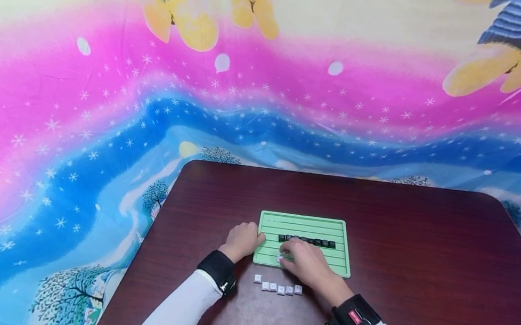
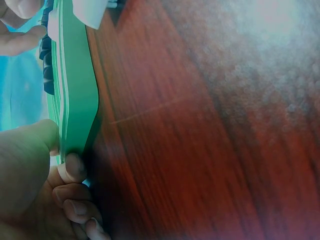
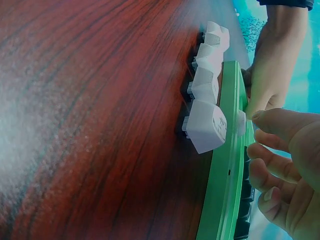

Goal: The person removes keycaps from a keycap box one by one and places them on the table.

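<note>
My left hand [image 1: 243, 241] grips the left edge of a green tray [image 1: 302, 221]; in the left wrist view its thumb lies over the rim and its fingers curl at the side. My right hand [image 1: 309, 264] is over the tray's front part, fingers bent and loosely apart. At its fingertips a white keycap [image 3: 242, 123] sits in the tray near the front rim. One fingertip [image 2: 40, 34] appears to touch that keycap, while the thumb looks slightly apart from it. A row of black keycaps [image 1: 318, 242] stands in the tray's middle, partly hidden by the right hand.
Several loose white keycaps [image 1: 281, 290] lie in an uneven row on the dark wooden table [image 1: 424, 245], in front of the tray. One keycap [image 1: 258, 278] stands a little apart at the left. A colourful printed cloth [image 1: 267, 104] hangs behind the table.
</note>
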A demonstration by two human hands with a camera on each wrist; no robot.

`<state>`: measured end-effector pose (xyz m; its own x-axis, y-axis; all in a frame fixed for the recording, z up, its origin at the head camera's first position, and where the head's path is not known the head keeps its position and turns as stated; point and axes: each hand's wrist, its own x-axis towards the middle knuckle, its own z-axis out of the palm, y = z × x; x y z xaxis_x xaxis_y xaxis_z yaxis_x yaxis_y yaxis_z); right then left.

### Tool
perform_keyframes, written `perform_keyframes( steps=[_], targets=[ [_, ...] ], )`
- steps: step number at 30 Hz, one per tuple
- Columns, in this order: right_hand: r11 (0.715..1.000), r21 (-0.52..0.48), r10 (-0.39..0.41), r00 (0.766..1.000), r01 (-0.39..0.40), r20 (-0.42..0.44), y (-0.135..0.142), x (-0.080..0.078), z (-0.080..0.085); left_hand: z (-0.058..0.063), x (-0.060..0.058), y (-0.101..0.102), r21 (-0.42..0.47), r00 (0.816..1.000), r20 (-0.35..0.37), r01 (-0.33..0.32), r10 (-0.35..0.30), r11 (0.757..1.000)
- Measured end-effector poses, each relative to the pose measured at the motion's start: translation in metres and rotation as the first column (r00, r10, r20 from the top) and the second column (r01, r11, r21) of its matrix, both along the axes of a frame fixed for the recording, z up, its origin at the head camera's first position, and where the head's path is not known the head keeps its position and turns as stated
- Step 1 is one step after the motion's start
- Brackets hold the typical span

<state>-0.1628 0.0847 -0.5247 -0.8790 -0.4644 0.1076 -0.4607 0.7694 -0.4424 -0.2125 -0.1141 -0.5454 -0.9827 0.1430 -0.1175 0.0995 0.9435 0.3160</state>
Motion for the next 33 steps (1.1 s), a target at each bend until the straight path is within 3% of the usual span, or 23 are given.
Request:
perform_keyframes(
  steps=[33],
  targets=[
    [0.998, 0.055, 0.036, 0.999, -0.038, 0.034, -0.0064, -0.0047, -0.0055, -0.001, -0.0002, -0.0008, 0.001, 1.0, -0.015, 0.009, -0.009, 1.0]
  ],
)
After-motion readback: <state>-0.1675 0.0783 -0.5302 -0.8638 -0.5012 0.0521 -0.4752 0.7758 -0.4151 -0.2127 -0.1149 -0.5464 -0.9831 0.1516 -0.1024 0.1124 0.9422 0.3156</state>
